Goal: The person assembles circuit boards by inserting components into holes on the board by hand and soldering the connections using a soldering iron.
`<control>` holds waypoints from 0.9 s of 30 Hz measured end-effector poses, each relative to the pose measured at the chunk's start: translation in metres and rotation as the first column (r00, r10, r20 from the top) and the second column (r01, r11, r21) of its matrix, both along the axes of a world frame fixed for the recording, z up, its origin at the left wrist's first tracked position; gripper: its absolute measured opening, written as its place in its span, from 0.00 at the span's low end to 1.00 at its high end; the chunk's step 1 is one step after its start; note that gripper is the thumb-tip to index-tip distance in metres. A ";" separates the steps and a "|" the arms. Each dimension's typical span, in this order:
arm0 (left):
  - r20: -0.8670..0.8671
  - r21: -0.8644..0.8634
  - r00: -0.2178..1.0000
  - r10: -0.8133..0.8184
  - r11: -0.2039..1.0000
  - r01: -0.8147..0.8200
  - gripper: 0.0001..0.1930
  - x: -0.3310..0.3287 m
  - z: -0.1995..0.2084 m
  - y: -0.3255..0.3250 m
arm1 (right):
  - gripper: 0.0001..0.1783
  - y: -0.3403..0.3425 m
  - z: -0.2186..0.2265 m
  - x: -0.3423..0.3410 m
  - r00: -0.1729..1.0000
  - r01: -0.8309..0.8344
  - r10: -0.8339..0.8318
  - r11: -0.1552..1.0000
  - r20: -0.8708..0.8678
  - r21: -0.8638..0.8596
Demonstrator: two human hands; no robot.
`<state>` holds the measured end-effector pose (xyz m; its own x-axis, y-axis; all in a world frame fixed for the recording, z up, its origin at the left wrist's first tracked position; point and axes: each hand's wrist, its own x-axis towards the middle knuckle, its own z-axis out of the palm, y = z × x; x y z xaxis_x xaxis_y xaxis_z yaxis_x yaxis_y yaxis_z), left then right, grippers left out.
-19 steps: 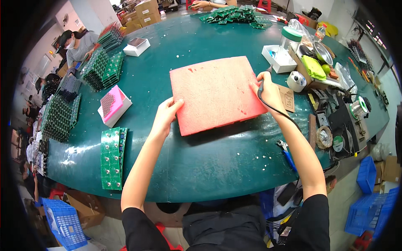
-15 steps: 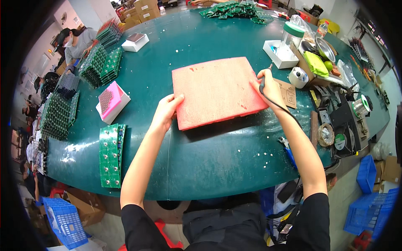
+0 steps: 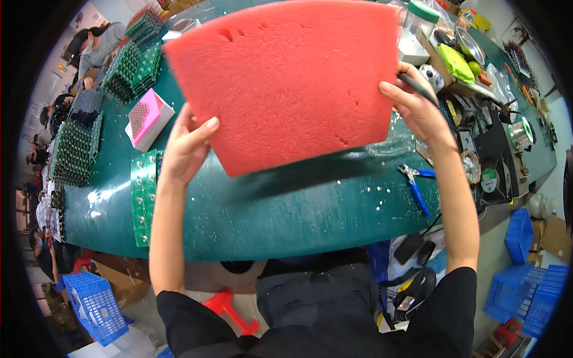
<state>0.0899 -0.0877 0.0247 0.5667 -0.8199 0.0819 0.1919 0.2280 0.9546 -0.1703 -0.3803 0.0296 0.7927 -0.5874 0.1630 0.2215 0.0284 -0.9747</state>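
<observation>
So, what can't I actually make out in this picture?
All in the head view:
Red foam slab: its far face is turned away; its left edge is motion-blurred.
Left grip: some fingertips are hidden behind the slab.
Dark tool at the right grip: its tip is hidden, by slab or fingers, I can't tell which.
Green circuit board: left forearm covers its right side.
White box: partly covered by the slab.

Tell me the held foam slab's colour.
The foam slab is red, showing best in the head view.
</observation>
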 end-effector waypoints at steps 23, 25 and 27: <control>0.941 0.257 0.156 -0.299 0.936 0.240 0.23 -0.062 -0.052 0.075 | 0.09 0.076 -0.053 -0.104 0.950 -0.313 0.068 0.140 -0.306 -0.939; 0.935 0.177 0.265 -0.235 0.958 0.224 0.26 -0.060 -0.052 0.078 | 0.10 0.078 -0.043 -0.103 0.952 -0.305 0.042 0.131 -0.302 -0.943; 0.810 0.211 0.555 -0.187 0.977 0.022 0.25 -0.060 -0.045 0.099 | 0.10 0.088 -0.028 -0.097 0.963 -0.259 -0.039 0.145 -0.268 -0.955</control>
